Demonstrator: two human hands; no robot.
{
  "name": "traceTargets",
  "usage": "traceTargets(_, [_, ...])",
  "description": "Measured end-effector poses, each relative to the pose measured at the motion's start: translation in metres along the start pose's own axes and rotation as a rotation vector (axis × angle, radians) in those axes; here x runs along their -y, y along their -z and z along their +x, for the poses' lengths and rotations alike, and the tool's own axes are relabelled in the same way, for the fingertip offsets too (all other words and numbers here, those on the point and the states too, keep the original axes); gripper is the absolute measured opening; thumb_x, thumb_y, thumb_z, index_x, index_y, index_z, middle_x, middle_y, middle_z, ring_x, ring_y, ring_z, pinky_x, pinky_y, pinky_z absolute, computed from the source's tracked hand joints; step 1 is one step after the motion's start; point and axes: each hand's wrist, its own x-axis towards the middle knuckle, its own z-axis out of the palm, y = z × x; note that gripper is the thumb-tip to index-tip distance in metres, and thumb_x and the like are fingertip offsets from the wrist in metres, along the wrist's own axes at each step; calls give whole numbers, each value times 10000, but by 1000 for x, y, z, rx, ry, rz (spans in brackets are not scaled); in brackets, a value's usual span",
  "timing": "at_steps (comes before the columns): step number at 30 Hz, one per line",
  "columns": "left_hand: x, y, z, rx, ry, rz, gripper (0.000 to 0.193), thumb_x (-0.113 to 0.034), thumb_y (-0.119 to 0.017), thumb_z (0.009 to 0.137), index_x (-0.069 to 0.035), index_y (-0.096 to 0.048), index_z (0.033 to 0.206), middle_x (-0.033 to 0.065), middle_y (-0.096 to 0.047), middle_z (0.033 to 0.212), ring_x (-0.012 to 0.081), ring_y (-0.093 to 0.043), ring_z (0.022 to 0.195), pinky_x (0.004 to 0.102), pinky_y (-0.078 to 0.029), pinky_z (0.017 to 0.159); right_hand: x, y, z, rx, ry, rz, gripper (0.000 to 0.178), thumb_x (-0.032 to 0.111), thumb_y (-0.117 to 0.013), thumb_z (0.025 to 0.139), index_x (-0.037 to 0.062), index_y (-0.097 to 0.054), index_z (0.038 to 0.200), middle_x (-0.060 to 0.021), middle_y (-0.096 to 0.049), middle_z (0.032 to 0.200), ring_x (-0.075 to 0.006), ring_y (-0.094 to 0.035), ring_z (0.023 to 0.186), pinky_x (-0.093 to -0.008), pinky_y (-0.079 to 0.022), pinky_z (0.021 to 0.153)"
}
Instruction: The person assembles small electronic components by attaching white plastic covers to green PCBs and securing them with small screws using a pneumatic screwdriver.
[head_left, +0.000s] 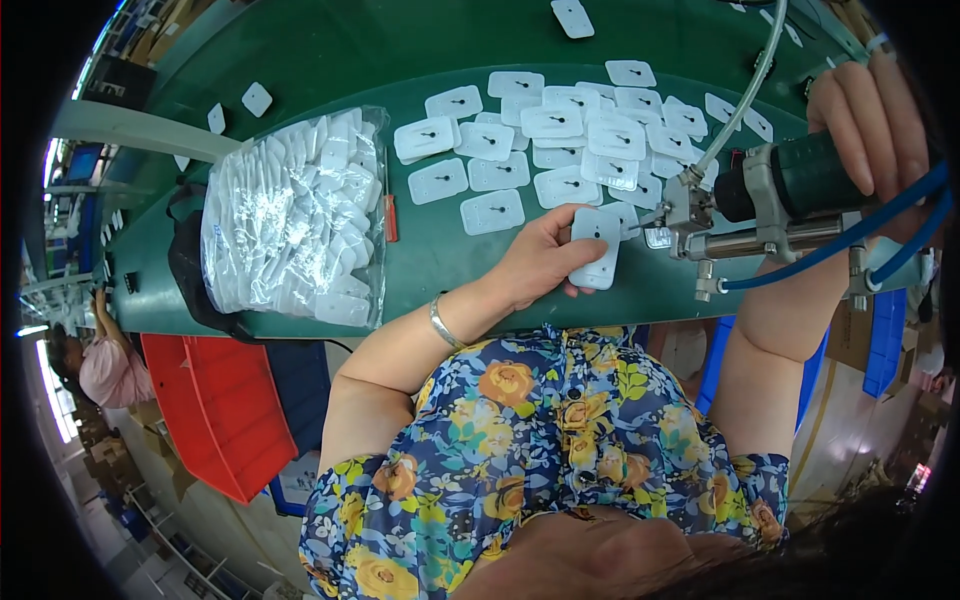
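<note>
My left hand (pixel 548 252) pinches a white rounded plate (pixel 592 262) with a small dark hole, thumb on its top face. The plate is tilted above the table's front edge, just left of a metal nozzle head (pixel 690 205). At the right, the fingers of my right hand (pixel 872 130) curl down over a dark green cylinder (pixel 810 175) clamped to that metal fixture; blue hoses partly cover this hand and its wrist. Many similar white plates (pixel 492 212), each with a dark keyhole-like mark, lie spread and overlapping beyond my left hand.
A clear bag (pixel 290 220) packed with white plates lies left on the green table (pixel 430 275), beside a black strap bag (pixel 188 260) and an orange-red strip (pixel 391 218). A clear tube (pixel 755 85) rises from the fixture. Below the edge sits a red bin (pixel 220 415). Another person (pixel 115 370) is far left.
</note>
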Motion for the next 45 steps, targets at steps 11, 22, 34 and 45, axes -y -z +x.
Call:
traceTargets(11, [-6, -5, 4, 41, -7, 90, 312, -139, -571, 834, -61, -506, 1129, 35, -620, 759, 81, -576, 547, 180, -401, 399, -6, -18, 21, -160, -16, -113, 89, -53, -658, 724, 34, -658, 743, -26, -653, 787, -95, -625, 643, -213, -541, 690])
traceTargets(22, [-12, -10, 7, 49, -17, 109, 297, -141, -571, 835, -49, -507, 1111, 35, -618, 758, 85, -576, 538, 184, -407, 397, 6, -23, 15, -140, -167, -281, 107, -4, -655, 746, 34, -604, 833, -23, -623, 793, -92, -606, 674, -210, -529, 681])
traceTargets(34, [-12, 3, 15, 30, -35, 204, 299, -133, -586, 834, -51, -506, 1111, 40, -618, 756, 87, -576, 545, 188, -415, 406, -32, -69, 42, -608, -90, -631, 248, 125, -635, 814, 32, -475, 980, -26, -562, 769, -78, -552, 682, -203, -491, 623])
traceTargets(45, [1, 18, 19, -41, -102, -118, 366, -146, -526, 884, -30, -436, 1219, 69, -580, 985, 137, -607, 805, 224, -545, 606, -21, -54, 22, -732, 163, -586, 384, 400, -518, 836, 52, -547, 678, -31, -490, 512, -123, -483, 448, -241, -415, 438])
